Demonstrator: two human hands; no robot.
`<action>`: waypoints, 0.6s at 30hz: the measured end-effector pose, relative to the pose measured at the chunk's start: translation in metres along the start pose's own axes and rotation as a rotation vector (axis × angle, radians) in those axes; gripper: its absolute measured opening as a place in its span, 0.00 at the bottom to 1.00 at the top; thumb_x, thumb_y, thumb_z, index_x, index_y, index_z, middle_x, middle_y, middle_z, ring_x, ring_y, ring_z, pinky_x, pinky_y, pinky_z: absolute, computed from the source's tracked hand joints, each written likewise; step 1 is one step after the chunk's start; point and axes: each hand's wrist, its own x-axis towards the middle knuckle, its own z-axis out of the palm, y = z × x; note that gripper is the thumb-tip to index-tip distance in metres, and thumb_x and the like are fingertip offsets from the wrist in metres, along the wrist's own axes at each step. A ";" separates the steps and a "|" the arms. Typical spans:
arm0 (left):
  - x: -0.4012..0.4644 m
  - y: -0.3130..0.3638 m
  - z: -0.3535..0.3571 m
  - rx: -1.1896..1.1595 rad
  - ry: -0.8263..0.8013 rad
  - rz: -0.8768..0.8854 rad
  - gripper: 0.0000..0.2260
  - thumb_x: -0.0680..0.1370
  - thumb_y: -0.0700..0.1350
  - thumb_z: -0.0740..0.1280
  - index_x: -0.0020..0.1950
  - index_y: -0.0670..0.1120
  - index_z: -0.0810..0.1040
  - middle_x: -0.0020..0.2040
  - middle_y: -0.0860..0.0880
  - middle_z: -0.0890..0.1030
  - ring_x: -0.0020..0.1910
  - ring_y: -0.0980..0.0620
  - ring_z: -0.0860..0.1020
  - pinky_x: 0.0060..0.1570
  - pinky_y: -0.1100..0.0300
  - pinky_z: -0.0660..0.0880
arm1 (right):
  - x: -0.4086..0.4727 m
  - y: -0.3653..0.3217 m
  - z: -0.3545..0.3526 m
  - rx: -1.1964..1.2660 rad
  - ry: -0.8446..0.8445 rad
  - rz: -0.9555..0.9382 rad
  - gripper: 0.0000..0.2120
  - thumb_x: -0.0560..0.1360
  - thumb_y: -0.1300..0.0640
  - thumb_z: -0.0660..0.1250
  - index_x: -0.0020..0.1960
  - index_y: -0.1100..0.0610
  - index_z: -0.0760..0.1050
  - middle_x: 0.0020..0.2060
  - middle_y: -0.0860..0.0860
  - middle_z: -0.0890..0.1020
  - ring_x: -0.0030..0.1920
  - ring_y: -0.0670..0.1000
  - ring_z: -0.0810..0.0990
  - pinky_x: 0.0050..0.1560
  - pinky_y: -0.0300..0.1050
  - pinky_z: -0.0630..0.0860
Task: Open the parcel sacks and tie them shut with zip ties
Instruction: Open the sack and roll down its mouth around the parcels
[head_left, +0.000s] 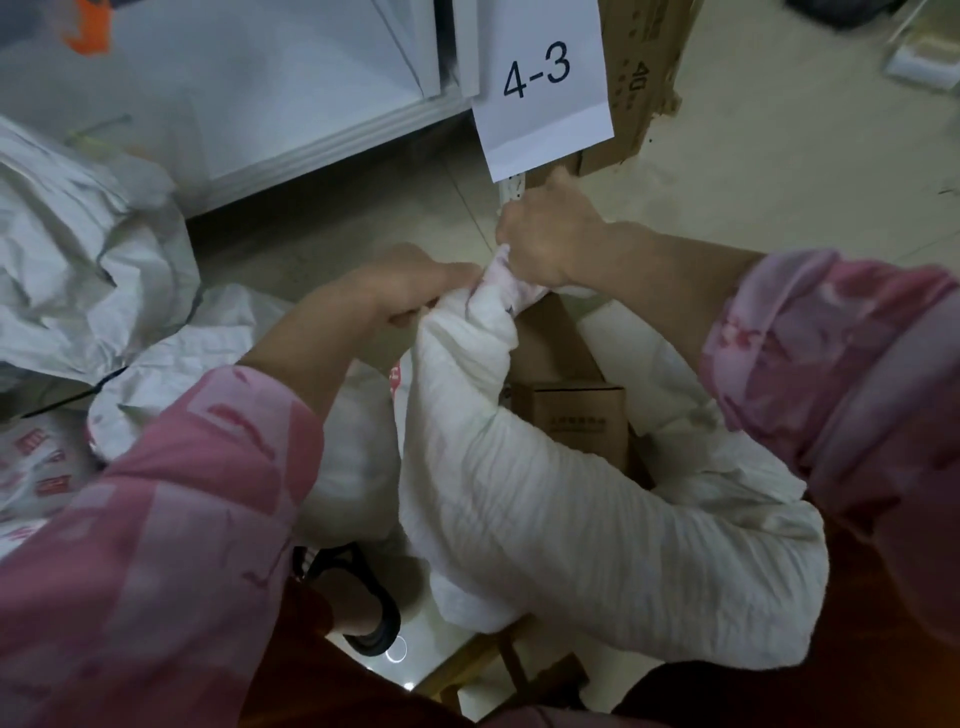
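Observation:
A white woven parcel sack fills the middle of the view, its mouth gathered into a twisted neck that points away from me. My right hand is closed around the tip of that neck. My left hand grips the bunched fabric just below it, touching the right hand. Both sleeves are pink. A thin pale strip sticks out above my right fist; I cannot tell if it is a zip tie. Brown cartons show through a gap in the sack.
More white sacks are piled at the left, one with red print. A white shelf unit stands ahead, with a paper label "4-3" and a cardboard box beside it. Pale floor lies to the right.

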 end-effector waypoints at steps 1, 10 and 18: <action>-0.002 -0.001 -0.004 0.150 0.032 0.013 0.21 0.74 0.64 0.64 0.37 0.45 0.73 0.32 0.50 0.71 0.28 0.54 0.65 0.27 0.63 0.62 | 0.004 0.001 0.000 0.021 -0.054 0.034 0.11 0.78 0.58 0.57 0.37 0.57 0.64 0.31 0.49 0.65 0.42 0.51 0.67 0.57 0.50 0.62; -0.002 -0.031 -0.003 -0.623 -0.304 -0.153 0.19 0.79 0.33 0.57 0.29 0.46 0.61 0.19 0.53 0.59 0.15 0.61 0.55 0.17 0.70 0.49 | -0.001 -0.015 -0.035 0.252 0.051 0.137 0.19 0.75 0.51 0.63 0.64 0.58 0.68 0.59 0.57 0.71 0.62 0.58 0.67 0.59 0.53 0.65; -0.001 -0.045 0.008 -1.493 -0.121 -0.222 0.16 0.79 0.31 0.55 0.33 0.45 0.62 0.24 0.52 0.60 0.15 0.60 0.57 0.15 0.71 0.54 | -0.083 -0.080 -0.044 0.096 -0.197 0.098 0.07 0.73 0.57 0.66 0.46 0.56 0.69 0.46 0.51 0.78 0.45 0.52 0.72 0.51 0.47 0.66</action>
